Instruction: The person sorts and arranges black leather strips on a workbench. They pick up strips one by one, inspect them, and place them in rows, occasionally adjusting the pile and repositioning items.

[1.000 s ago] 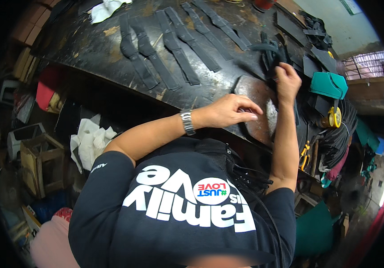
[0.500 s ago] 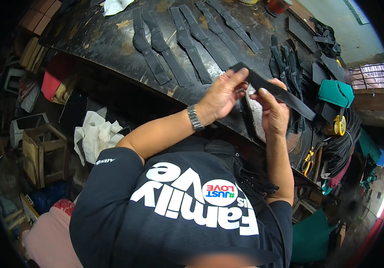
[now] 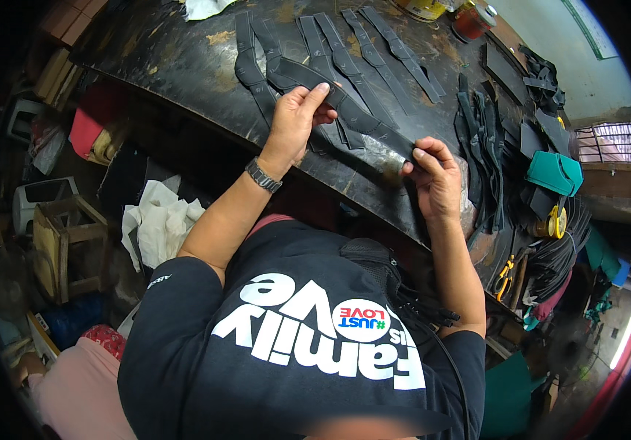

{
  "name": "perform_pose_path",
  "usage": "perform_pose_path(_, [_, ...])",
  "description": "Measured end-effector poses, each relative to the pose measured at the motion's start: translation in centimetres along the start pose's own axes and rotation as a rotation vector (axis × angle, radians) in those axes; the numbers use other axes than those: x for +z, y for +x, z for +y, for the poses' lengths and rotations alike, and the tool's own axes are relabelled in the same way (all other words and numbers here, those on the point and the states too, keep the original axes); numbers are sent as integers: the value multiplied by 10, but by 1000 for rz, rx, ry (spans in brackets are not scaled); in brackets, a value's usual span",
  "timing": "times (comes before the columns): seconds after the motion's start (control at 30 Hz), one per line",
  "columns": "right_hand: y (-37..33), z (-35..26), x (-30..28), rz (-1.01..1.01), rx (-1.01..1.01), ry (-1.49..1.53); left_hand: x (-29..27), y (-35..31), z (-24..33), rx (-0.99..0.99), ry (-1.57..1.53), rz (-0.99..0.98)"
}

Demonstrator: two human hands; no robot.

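Stretched between my two hands is a long black strap (image 3: pixel 356 114) with a wider middle, held above the table edge on a slant. My left hand (image 3: pixel 299 117) pinches it near its middle, the thumb on top. At its right end my right hand (image 3: pixel 436 176) grips it between thumb and fingers. Behind it, several similar black straps lie in a row on the table; a strap at the left (image 3: pixel 248 66) and one further right (image 3: pixel 403 55) show plainly. The held strap partly covers some of them.
The dark worn table (image 3: pixel 183 66) bears a pile of black strips (image 3: pixel 480 147) to the right, a folded green piece (image 3: pixel 554 174), a yellow spool (image 3: pixel 552 220) and yellow-handled scissors (image 3: pixel 505 277). A red jar (image 3: pixel 472 22) stands at the back. Below left are white cloth (image 3: pixel 158 224) and a wooden stool (image 3: pixel 70 246).
My left hand has moved left along with the strap, and my right hand has shifted to the strap's right end. The strap is now stretched out over the row.
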State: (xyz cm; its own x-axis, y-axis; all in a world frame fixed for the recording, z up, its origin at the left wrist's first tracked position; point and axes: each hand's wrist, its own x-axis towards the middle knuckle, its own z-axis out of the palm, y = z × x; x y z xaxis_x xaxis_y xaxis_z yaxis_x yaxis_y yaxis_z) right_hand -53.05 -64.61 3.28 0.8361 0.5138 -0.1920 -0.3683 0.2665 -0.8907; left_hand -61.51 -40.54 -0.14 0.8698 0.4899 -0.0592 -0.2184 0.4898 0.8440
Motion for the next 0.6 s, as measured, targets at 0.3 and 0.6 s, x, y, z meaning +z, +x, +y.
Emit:
perform_pose_path(0.3, [1, 12, 4, -143, 56, -336, -27, 2, 16, 160, 325, 68])
perform_pose_path(0.6, [0, 24, 10, -271, 79, -584, -50, 5, 27, 293, 581, 154])
